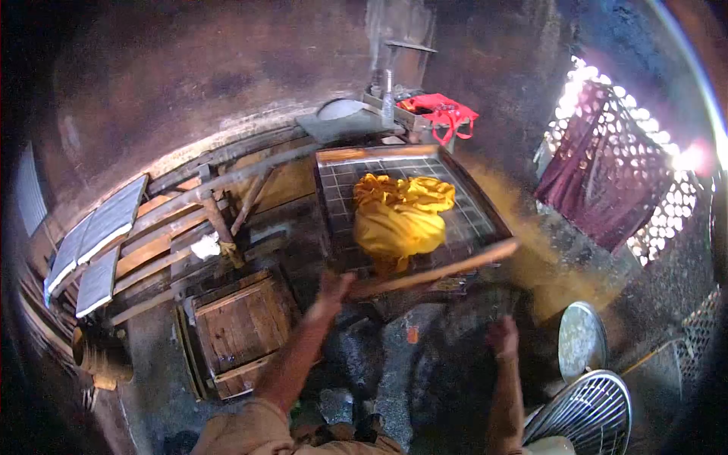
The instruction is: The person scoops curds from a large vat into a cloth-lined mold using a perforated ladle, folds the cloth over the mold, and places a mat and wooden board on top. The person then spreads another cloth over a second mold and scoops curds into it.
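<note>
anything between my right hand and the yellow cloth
Yes: the near wooden rim of the framed tray crosses the straight line from your right hand to the yellow cloth. Nothing else visible appears to block it.

Glare pierces the lattice [670,220] in a dim, edge-bowed view, with the right hand [503,338] apparently blurred.
</note>
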Demonstrator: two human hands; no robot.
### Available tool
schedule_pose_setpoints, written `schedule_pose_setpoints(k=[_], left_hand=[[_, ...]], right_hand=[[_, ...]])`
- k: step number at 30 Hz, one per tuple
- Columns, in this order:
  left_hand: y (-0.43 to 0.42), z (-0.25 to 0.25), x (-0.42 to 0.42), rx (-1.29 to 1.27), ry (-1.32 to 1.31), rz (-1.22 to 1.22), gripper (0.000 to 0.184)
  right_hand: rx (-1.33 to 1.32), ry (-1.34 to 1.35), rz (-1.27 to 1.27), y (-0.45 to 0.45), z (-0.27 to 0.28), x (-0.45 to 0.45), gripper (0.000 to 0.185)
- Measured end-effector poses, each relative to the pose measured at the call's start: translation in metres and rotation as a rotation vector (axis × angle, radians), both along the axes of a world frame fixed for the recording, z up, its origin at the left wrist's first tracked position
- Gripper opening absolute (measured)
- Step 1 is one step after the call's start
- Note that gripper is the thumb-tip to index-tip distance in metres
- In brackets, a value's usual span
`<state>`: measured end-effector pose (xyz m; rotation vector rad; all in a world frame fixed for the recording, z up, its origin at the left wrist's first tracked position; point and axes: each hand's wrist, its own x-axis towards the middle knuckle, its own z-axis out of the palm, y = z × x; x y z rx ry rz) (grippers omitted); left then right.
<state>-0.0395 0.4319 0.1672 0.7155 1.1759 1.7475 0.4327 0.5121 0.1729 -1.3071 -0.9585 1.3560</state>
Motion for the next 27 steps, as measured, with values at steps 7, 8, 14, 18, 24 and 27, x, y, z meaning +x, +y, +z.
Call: schedule_pose_setpoints(k=[7,8,14,18,24,27], left_hand=[[-0.237,0.081,-0.068,-0.466,0.019,0.096,0.055],[-0.269,0.064,-0.071,-0.562,-0.067,0.091,0.058],[-0.259,-0.066,-0.168,-0.941,-0.631,-0.057,0.036],[-0.336,-0.261,-0.175,-0.19,-0.206,-0.058,0.039],[-0.386,-0.253,-0.177,-0.573,-0.395,0.31,0.016],[-0.411,-0.256,-0.204,-0.614,-0.235,0.367,0.012]], right_hand=[[-0.243,0.313,0.648,0.005,0.076,-0.04,0.054],[-0.044,0.022,0.74,0.021,0.019,-0.017,0.054],[-0.288,-0.4,0.549,-0.032,0.089,-0.187,0.034],[-0.122,-0.53,0.53,-0.067,0.072,-0.238,0.023],[-0.344,-0.698,0.549,-0.041,-0.014,-0.255,0.029],[-0.19,-0.685,0.546,-0.066,-0.034,-0.335,0.033]])
